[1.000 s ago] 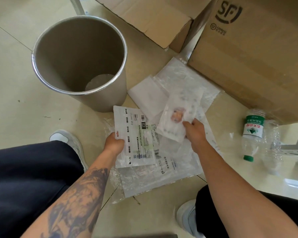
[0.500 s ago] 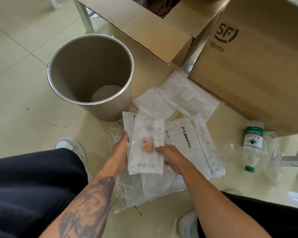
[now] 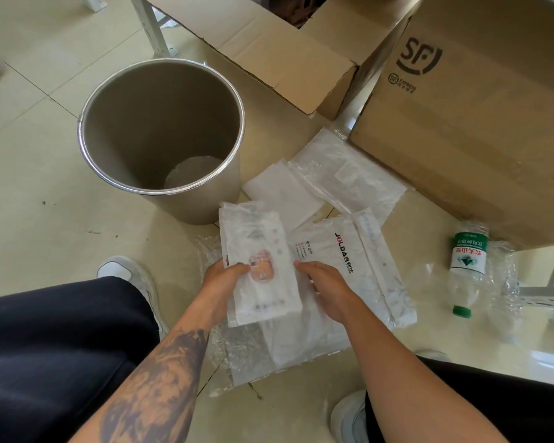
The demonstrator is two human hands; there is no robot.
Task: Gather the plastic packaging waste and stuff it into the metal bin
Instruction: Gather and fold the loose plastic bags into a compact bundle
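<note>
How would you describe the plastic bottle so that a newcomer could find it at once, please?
Start at the big SF cardboard box on the right. On the floor just below its near edge lies a clear plastic bottle. Among the crumpled clear wrap around it, only it has a green label and green cap.

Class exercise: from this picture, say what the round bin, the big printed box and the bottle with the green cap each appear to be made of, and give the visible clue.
Bin: metal, probably brushed steel; matte grey wall, bright polished rim.
Box: brown corrugated cardboard; dull surface, folded flaps, printed black logo.
Bottle: thin clear plastic; see-through, crinkled body, with a glossy green and white label, likely paper or film.
</note>
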